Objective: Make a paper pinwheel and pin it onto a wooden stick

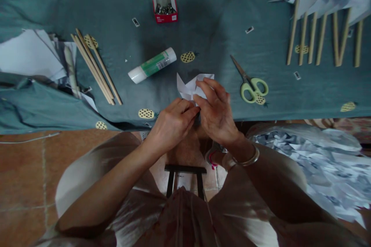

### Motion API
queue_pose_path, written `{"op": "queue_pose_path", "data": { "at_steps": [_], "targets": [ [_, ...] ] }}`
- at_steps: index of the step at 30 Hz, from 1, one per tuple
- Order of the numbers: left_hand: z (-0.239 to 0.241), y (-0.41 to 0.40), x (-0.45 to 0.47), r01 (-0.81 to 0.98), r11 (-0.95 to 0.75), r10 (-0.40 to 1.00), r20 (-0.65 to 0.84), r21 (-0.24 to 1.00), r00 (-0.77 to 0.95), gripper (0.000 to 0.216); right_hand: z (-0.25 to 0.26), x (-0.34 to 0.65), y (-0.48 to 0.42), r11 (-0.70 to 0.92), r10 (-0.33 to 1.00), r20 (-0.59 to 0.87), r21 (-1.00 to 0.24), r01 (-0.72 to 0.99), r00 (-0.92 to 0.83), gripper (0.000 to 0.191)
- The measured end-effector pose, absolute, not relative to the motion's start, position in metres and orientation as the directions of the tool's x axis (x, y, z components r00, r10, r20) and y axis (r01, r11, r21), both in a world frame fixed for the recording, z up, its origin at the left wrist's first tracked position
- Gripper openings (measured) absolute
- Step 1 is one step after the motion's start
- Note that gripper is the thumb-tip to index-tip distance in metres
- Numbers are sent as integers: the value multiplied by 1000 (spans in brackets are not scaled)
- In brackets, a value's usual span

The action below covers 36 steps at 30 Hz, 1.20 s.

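A folded piece of white paper lies at the near edge of the teal cloth-covered table. My left hand pinches the paper's near corner with fingers closed. My right hand, with a bangle at the wrist, curls over the paper's right side, its fingertips pressing on the folds. Both hands meet at the paper, just above the table edge.
A glue stick lies left of the paper, green-handled scissors right of it. Wooden sticks lie at left, more sticks with white paper pieces at far right. A red box of pins stands at the back. Paper scraps pile at lower right.
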<state>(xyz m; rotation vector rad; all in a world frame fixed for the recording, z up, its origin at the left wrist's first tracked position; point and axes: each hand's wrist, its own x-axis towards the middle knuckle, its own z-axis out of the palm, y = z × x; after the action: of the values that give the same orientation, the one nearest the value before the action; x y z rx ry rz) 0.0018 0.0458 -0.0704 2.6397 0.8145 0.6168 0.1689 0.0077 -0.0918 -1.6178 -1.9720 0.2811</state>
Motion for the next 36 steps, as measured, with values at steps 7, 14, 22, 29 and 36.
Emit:
{"op": "queue_pose_path", "data": {
  "at_steps": [7,14,22,29,36],
  "targets": [
    [-74,47,2,453,-806,580,360,381,731,18,-89,182,8,302,916,389,-515,802,-96,31],
    [-74,49,0,440,-822,560,371,361,741,18,-78,204,24,218,945,324,-523,824,-45,42],
    [-70,65,-14,516,-800,599,370,305,710,22,-81,221,33,170,942,331,-603,780,50,38],
    [-69,73,-17,528,-796,605,369,295,706,21,-78,221,29,82,952,260,-727,682,163,28],
    [-68,67,-8,515,-827,558,440,226,703,19,-72,223,20,20,955,226,-695,719,193,28]
  ]
}}
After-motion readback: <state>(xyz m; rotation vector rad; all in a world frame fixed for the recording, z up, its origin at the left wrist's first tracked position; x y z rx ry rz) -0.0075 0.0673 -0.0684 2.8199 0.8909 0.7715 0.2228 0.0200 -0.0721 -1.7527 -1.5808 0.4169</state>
